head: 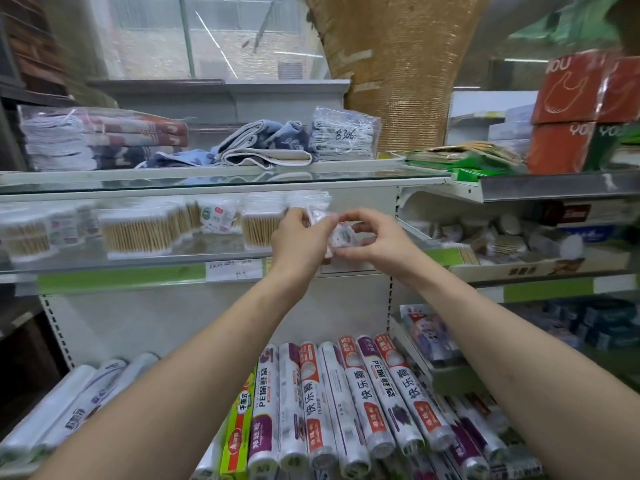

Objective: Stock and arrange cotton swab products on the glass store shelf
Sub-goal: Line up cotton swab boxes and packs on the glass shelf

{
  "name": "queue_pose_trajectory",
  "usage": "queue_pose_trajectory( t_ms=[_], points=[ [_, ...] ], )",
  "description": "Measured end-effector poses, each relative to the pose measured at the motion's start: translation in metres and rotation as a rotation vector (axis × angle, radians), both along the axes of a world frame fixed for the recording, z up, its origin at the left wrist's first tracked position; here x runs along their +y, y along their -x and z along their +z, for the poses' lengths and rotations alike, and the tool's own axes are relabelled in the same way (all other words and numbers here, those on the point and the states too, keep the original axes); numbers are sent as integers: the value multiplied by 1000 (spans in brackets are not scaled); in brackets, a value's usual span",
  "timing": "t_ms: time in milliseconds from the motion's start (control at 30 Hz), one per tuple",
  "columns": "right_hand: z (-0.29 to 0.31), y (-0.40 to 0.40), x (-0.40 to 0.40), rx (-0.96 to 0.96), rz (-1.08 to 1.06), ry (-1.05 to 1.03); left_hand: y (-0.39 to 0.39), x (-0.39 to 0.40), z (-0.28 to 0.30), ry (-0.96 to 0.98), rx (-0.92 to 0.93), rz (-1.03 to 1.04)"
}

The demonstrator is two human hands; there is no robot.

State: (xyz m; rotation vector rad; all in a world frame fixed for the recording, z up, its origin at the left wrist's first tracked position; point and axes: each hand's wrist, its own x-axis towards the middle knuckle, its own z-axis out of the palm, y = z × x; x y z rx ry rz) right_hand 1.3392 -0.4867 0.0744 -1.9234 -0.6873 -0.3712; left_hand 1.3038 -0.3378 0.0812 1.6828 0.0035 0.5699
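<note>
On my left, packs of wooden cotton swabs (pixel 138 233) stand in a row along the glass shelf (pixel 104 263). My left hand (pixel 298 239) pinches one edge of a small clear packet (pixel 337 233), fingers closed on it. My right hand (pixel 375 242) grips the packet's other side the same way. The packet sits between both hands, just above the shelf's front edge, right of the swab row. Its contents are too blurred to read.

Hands: our left hand (pixel 298 237) and right hand (pixel 375 239) hold together one small clear packet (pixel 337 233).
Glass shelf (pixel 138 263): cotton swab packs (pixel 138 230) stand left of us.
</note>
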Motion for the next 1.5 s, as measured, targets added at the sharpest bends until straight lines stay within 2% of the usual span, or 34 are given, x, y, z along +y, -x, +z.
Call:
queue_pose_trajectory(
  t_ms=[67, 133, 267, 500, 567, 800, 900, 967, 1200, 1400, 1500],
  points=[
    [-5, 2, -5, 35, -3, 26, 1, -6, 0, 74, 6, -98],
    [-9, 2, -6, 2, -59, 1, 1, -10, 1, 53, 7, -126],
    [-8, -1, -14, -61, -186, -67, 5, -8, 4, -72, -26, -66],
    [-7, 2, -18, 30, -177, -106, 6, 23, -2, -150, -52, 49],
    [-5, -2, -19, 28, -244, -111, 6, 29, -2, -178, -64, 65],
    [13, -32, -22, 216, -346, -334, -2, 34, -3, -248, -116, 138],
    [22, -56, -24, 188, -504, -173, -8, 31, -1, -280, -141, 175],
    [30, -71, -20, 208, -536, -110, -12, 29, 2, -286, -159, 204],
    [38, -128, -9, 411, -334, -143, -29, 31, 10, -334, -201, 274],
    [31, -151, 1, 279, -284, 55, -39, 30, 5, -310, -226, 324],
    [36, -155, 6, 297, -237, 157, -39, 29, 3, -314, -233, 351]
  ],
)
